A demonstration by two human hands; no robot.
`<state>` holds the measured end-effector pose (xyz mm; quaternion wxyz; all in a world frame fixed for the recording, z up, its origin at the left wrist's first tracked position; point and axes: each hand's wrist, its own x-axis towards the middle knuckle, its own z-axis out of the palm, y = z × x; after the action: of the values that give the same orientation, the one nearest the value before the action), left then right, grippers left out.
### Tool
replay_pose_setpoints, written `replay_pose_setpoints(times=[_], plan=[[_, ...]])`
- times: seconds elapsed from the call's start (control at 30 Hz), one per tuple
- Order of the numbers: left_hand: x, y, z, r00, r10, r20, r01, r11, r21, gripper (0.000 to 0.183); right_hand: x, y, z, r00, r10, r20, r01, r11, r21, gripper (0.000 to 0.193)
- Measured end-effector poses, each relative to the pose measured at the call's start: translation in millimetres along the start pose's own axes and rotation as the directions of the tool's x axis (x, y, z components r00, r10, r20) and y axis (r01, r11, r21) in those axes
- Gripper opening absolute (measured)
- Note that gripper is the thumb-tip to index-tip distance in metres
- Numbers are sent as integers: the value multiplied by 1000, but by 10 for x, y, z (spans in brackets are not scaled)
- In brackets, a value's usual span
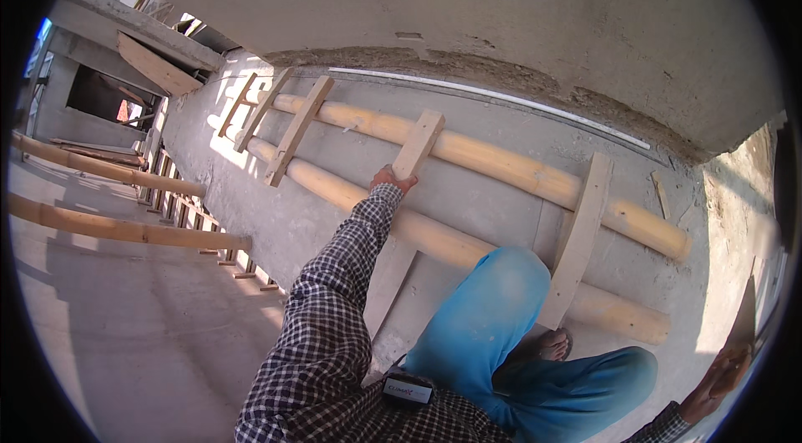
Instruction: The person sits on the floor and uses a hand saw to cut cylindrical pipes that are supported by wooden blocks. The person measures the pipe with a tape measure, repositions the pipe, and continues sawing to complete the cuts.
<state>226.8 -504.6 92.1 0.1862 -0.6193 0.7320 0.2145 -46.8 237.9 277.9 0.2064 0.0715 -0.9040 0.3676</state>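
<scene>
Two round wooden poles, the far pole (510, 166) and the near pole (447, 238), lie on the concrete with boards across them like a ladder. My left hand (396, 179) is closed round the near end of the middle cross board (420, 142), which lies over both poles. Beside my knee, a longer cross board (581, 234) spans the poles at an angle. At the right edge my right hand (723, 373) has its fingers curled against a flat, dark, tapering thing (743, 318). Its kind is hard to make out, and part of the grip is hidden.
Several more cross boards (299, 131) sit farther left on the poles. Beyond runs a concrete wall (535, 17) with a thin white strip (493, 104) along its foot. Left of the slab is a drop, where thick poles (125, 226) jut from its edge. A loose board (388, 284) lies by my left forearm.
</scene>
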Motion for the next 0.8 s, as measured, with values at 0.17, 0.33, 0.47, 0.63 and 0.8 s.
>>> replay_pose_setpoints(times=[0.17, 0.33, 0.47, 0.63, 0.8], plan=[[-612, 65, -33, 979, 129, -158, -92, 970, 223, 96, 323, -674, -16, 978, -125, 168, 149, 979, -137, 51], [-2367, -160, -841, 898, 353, 263, -404, 898, 174, 76, 667, -1773, -579, 892, -82, 444, 153, 980, -127, 54], [-3574, -1066, -1104, 872, 171, 458, -145, 985, -91, 69, 823, -3005, -1392, 772, 173, 611, -4, 964, -266, 59], [-4967, -2485, -1520, 711, -130, 691, 147, 988, 34, 62, 1050, -3340, -2047, 616, 142, 775, -340, 935, 99, 60], [-5336, -2645, -2055, 745, -144, 651, 418, 862, -288, 55, 1270, -3885, -2241, 383, 357, 852, -187, 933, -306, 44]])
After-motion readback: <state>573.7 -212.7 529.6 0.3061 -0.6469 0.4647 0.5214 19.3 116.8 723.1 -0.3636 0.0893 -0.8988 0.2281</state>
